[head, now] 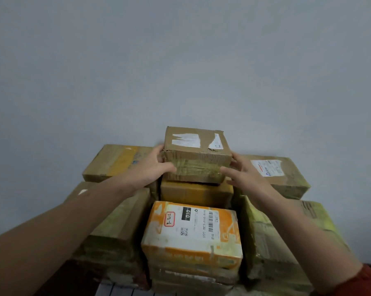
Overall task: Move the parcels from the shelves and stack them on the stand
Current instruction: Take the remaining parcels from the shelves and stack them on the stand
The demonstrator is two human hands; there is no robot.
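I am grasping the small brown box (197, 154) from both sides, my left hand (152, 167) and right hand (244, 175) curling round its near corners. It is sitting atop a yellow box (193, 194) among the stacked parcels.

**Parcels: top carton in hand**

Brown carton (196, 154), with torn white labels on top and a tape-banded front, is seen topmost. It is gripped at both sides by the left hand (152, 167) and right hand (247, 175), over a yellow-taped carton (195, 194). An orange-and-white parcel (193, 231), barcode label up, is set in front, lower.
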